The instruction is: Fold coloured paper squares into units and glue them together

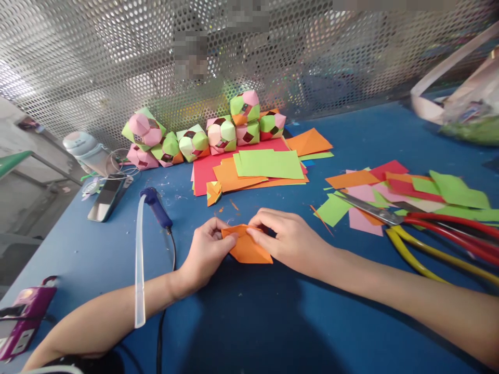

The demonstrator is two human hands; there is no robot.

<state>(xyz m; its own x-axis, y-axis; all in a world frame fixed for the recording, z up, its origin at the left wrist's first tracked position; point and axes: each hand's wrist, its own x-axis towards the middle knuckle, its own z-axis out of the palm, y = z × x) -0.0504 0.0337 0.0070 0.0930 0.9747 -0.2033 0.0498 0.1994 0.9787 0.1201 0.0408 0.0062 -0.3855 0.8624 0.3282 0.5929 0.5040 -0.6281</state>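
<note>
A folded piece of orange paper (251, 248) is held up over the blue table between both hands. My left hand (210, 248) pinches its left corner between thumb and fingers. On the upper right edge, my right hand (283, 236) is closed, thumb in front and fingers behind. Just beyond the hands lies a small folded orange and green paper piece (213, 193). Behind it are stacked sheets, with light green paper (268, 164) on top of orange and red ones.
Folded paper balls (221, 136) line the mesh wall. A blue glue gun (156, 208) with a clear glue stick stands left, near a phone (106, 198). Scissors (393, 218) lie on paper scraps (460, 189) at right. A purple power strip (29, 319) is at lower left.
</note>
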